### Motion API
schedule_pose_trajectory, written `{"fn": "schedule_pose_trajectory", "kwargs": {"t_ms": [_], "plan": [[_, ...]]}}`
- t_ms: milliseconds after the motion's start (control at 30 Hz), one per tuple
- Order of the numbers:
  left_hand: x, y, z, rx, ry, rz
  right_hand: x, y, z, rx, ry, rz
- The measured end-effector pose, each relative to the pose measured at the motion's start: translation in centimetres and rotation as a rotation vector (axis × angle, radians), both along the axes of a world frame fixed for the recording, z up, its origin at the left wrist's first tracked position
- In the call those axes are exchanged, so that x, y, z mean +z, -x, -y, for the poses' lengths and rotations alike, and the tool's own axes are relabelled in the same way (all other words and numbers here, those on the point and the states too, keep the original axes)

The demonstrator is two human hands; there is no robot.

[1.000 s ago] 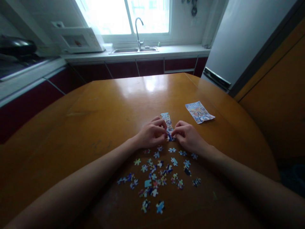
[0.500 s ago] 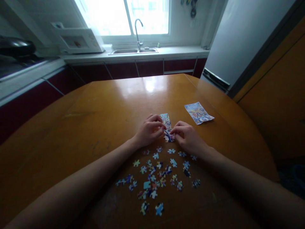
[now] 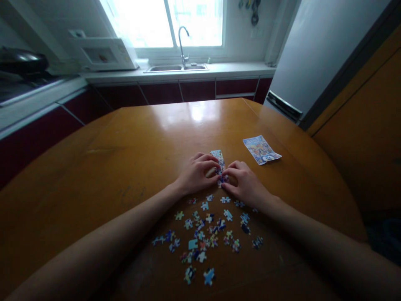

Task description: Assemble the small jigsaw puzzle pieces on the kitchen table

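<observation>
A narrow strip of joined puzzle pieces (image 3: 218,156) lies on the wooden table, its lower part partly covered by fingers. My left hand (image 3: 200,172) rests at the strip's left side, thumb and fingers curved round its edge. From the right, my right hand (image 3: 243,180) touches the strip's lower end with thumb and forefinger. Both hands grip the strip between them. Loose puzzle pieces (image 3: 214,240) are scattered nearer to me, between my forearms. A light blue piece (image 3: 209,276) lies closest to me.
A creased printed picture sheet (image 3: 262,149) lies to the right beyond my right hand. The brown table (image 3: 140,138) has a curved edge. Behind it stand a counter with a sink (image 3: 166,68), a white microwave (image 3: 106,54) and a fridge (image 3: 313,54).
My left hand has shifted slightly right, and its thumb now reaches the strip's lower part. My right thumb has moved down and left onto the strip's lower end.
</observation>
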State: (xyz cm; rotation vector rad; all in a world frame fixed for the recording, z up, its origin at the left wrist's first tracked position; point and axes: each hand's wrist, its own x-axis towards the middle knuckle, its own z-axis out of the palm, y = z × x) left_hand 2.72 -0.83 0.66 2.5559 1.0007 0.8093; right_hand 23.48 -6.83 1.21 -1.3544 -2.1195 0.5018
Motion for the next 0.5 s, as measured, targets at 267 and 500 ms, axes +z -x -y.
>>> {"fn": "schedule_pose_trajectory", "kwargs": {"t_ms": [267,500], "plan": [[0.20,-0.03,0.18,-0.017,0.008,-0.040,0.29,-0.35,-0.12,0.013,0.020,0.013],[0.19,0.03,0.26,-0.021,0.006,-0.046,0.23,-0.51,-0.32,0.021,0.033,0.018]]}}
